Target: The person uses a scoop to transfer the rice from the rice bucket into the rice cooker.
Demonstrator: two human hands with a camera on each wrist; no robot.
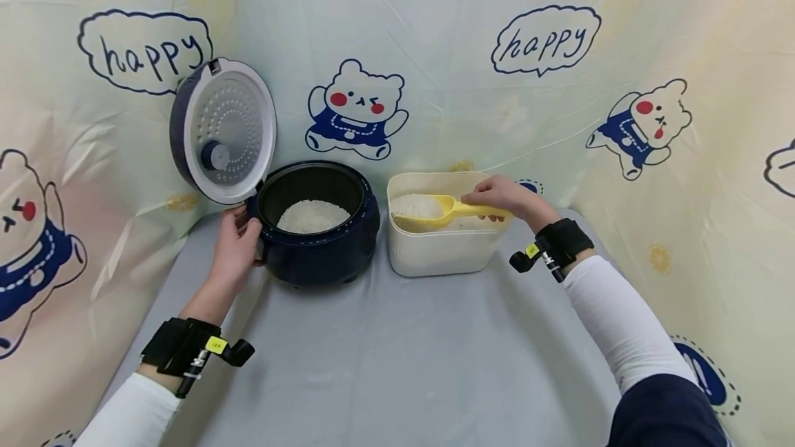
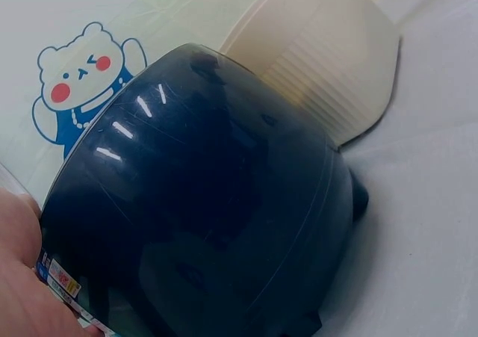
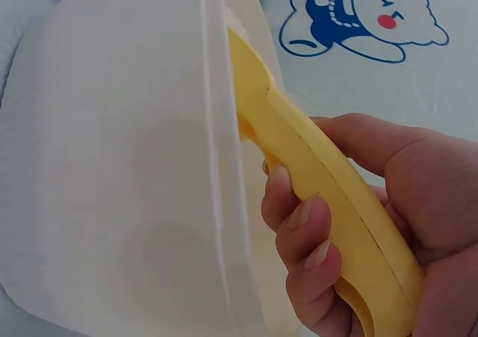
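Note:
A dark blue rice cooker (image 1: pixel 319 254) stands on the table with its lid (image 1: pixel 234 116) raised, white rice (image 1: pixel 313 216) inside its pot. My left hand (image 1: pixel 234 243) holds the cooker's left side near the hinge, thumb toward the front; the left wrist view shows that hand (image 2: pixel 19 270) against the cooker's wall (image 2: pixel 202 187). To the right is a cream plastic tub (image 1: pixel 437 257) of rice. My right hand (image 1: pixel 499 197) grips the handle of a yellow scoop (image 1: pixel 456 209), whose bowl carries rice at the tub's mouth. Curled fingers (image 3: pixel 310 221) wrap the scoop's handle (image 3: pixel 336 195) in the right wrist view.
A grey cloth (image 1: pixel 385 350) covers the table. Behind the cooker and tub hangs a pale curtain (image 1: pixel 447 109) printed with bears. The raised lid leans back toward the curtain, left of the pot. The tub stands close beside the cooker.

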